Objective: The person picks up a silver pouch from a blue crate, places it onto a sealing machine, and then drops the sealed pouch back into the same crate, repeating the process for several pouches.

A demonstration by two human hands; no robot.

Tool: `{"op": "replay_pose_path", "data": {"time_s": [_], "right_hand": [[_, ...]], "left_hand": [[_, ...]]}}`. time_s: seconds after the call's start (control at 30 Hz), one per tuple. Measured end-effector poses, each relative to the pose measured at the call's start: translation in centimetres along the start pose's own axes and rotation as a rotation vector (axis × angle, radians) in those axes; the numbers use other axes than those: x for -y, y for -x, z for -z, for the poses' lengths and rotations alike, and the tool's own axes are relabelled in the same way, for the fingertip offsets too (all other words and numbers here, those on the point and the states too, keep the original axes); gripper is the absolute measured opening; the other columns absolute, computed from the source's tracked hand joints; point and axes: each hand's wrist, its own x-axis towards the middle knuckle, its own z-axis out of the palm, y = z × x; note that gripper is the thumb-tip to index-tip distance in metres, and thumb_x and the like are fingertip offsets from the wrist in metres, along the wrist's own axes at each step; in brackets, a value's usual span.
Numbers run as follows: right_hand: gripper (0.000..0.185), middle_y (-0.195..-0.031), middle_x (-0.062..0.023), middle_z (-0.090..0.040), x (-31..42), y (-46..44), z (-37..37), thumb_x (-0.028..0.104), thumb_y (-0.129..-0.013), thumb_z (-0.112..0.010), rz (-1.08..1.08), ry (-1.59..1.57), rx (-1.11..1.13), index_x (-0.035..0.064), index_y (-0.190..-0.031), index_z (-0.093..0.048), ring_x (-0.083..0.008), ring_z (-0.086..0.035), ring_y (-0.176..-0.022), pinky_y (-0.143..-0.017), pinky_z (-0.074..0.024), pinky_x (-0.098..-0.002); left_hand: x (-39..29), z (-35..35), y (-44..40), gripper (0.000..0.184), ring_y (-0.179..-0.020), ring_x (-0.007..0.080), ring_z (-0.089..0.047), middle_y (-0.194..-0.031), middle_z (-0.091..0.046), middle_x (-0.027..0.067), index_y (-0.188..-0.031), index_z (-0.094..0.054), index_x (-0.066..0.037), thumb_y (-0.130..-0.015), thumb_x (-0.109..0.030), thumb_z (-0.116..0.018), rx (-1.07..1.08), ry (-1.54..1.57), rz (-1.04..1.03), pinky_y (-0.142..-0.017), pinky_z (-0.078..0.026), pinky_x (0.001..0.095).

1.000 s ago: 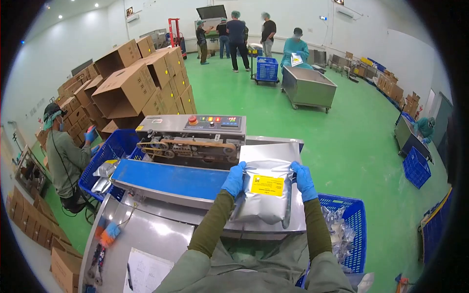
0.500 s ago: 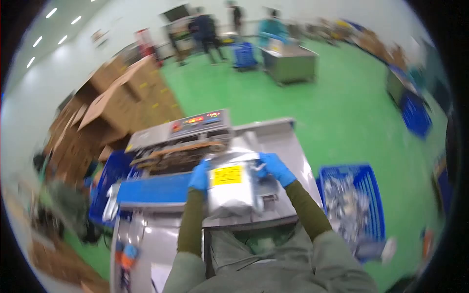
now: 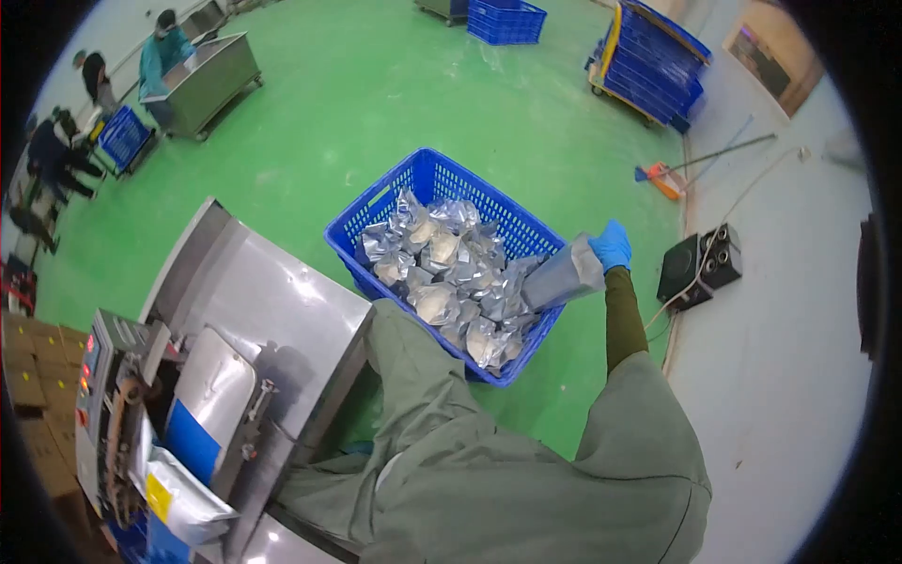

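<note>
My right hand [image 3: 613,246], in a blue glove, is closed on the upper end of a smooth grey box-shaped pouch [image 3: 564,274] at the right rim of a blue basket [image 3: 374,199]. Whether the pouch is foil or plastic I cannot tell. Several crumpled silver foil bags [image 3: 442,249], some showing pale contents, fill the basket. My left hand is out of sight. At lower left, a silver bag with a yellow label [image 3: 193,503] rests at a machine with a lit control panel [image 3: 89,367].
A steel table [image 3: 282,282] holds the machine. Cartons [image 3: 42,376] stand at far left. Speakers [image 3: 700,268] and a broom [image 3: 667,179] sit along the right wall. Co-workers [image 3: 164,61] stand at upper left, near a steel cart [image 3: 211,89]. A blue cart [image 3: 653,61] is at the back.
My view has swung right, toward the basket. Both hands were on the yellow-labelled bag; it now rests at the machine, and my right hand has moved to grip the grey pouch. My left hand left view.
</note>
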Motion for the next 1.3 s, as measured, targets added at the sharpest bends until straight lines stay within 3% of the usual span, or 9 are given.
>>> {"op": "replay_pose_path", "data": {"time_s": [0.07,0.13,0.2,0.33,0.53,0.9,1.0,1.13,1.3], "right_hand": [[0.038,-0.096,-0.0247,-0.061,-2.7,-2.8,-2.8,0.038,-0.077,-0.06,-0.04,0.076,0.241,0.0017,-0.088,-0.065,-0.0394,-0.059,-0.087,-0.074,-0.0476,-0.0458],[0.039,-0.082,-0.0236,-0.062,-1.5,-3.6,-4.7,0.04,-0.077,-0.059,0.085,0.049,0.318,0.0025,-0.074,-0.066,-0.0383,-0.061,-0.077,-0.067,-0.0485,-0.045],[0.037,-0.068,-0.0204,-0.062,4.2,-1.0,-0.3,0.038,-0.075,-0.059,0.252,-0.053,0.385,0.0028,-0.065,-0.066,-0.035,-0.062,-0.065,-0.061,-0.0482,-0.0425],[0.03,-0.051,-0.0123,-0.058,17.5,8.1,14.2,0.029,-0.072,-0.057,0.602,-0.321,0.429,0.0035,-0.058,-0.064,-0.0246,-0.057,-0.047,-0.051,-0.045,-0.0366],[0.031,-0.045,-0.0041,-0.051,27.9,16.4,34.5,0.018,-0.078,-0.06,0.757,-0.888,0.222,0.0007,-0.052,-0.059,-0.0098,-0.049,-0.042,-0.041,-0.0371,-0.0263],[0.021,-0.058,-0.0014,-0.055,48.1,22.5,34.6,0.018,-0.083,-0.058,1.237,-1.573,0.839,0.0007,-0.072,-0.063,-0.0071,-0.051,-0.054,-0.049,-0.0396,-0.0227],[0.03,-0.086,-0.0023,-0.057,49.8,24.9,28.5,0.007,-0.076,-0.066,1.469,-1.481,0.761,0.0052,-0.105,-0.058,-0.008,-0.053,-0.075,-0.062,-0.0456,-0.0223],[0.026,-0.089,-0.0052,-0.06,52.6,25.7,22.8,0.007,-0.078,-0.065,1.652,-1.271,0.589,0.001,-0.103,-0.06,-0.012,-0.055,-0.076,-0.068,-0.0459,-0.0256],[0.021,-0.081,-0.0051,-0.061,51.4,27.1,23.6,0.014,-0.084,-0.062,1.323,-1.566,0.843,-0.0006,-0.099,-0.06,-0.0125,-0.053,-0.073,-0.069,-0.0451,-0.0267]], "left_hand": [[-1.5,-1.9,-0.3,0.034,-0.096,0.0256,-0.055,-0.109,-0.054,0.0127,-0.12,-0.048,-0.005,-0.091,-0.023,-0.047,0.42,-0.508,-0.133,-0.086,-0.044,0.038],[-2.2,-3.9,-1.1,0.038,-0.103,0.025,-0.052,-0.12,-0.049,0.0118,-0.122,-0.044,-0.004,-0.09,-0.025,-0.047,0.198,-0.121,0.471,-0.097,-0.038,0.0362],[3.7,-0.4,-4.5,0.027,-0.083,0.0117,-0.05,-0.097,-0.055,0.0016,-0.104,-0.055,-0.008,-0.09,-0.03,-0.048,0.308,-0.354,-0.062,-0.078,-0.039,0.0232],[-2.1,-12.1,4.6,0.021,-0.065,0.0068,-0.05,-0.082,-0.06,0.0015,-0.088,-0.06,-0.009,-0.091,-0.025,-0.047,0.487,-0.18,0.041,-0.063,-0.041,0.0213],[-4.6,-24.7,16.8,0.044,-0.113,0.0198,-0.049,-0.122,-0.053,0.0108,-0.13,-0.042,-0.002,-0.089,-0.016,-0.05,1.318,-0.036,-0.028,-0.097,-0.038,0.0332],[1.2,-22.8,8.6,0.029,-0.052,0.0114,-0.044,-0.058,-0.054,0.0125,-0.082,-0.06,0.004,-0.091,-0.021,-0.05,0.243,-0.166,-0.407,-0.05,-0.038,0.0322],[1.1,-21.8,8.7,0.031,-0.051,0.0117,-0.04,-0.055,-0.049,0.0131,-0.077,-0.058,0.004,-0.091,-0.022,-0.051,0.133,-0.081,-0.364,-0.048,-0.036,0.0324],[2.9,-22.5,8.4,0.035,-0.06,0.0072,-0.044,-0.06,-0.057,0.0034,-0.084,-0.062,0.006,-0.093,-0.026,-0.05,0.231,-0.156,-0.378,-0.053,-0.04,0.0288],[1.2,-22.5,7.2,0.028,-0.056,0.0107,-0.045,-0.062,-0.06,0.0051,-0.086,-0.062,0.002,-0.09,-0.024,-0.053,0.313,0.021,-0.375,-0.052,-0.04,0.0329]]}}
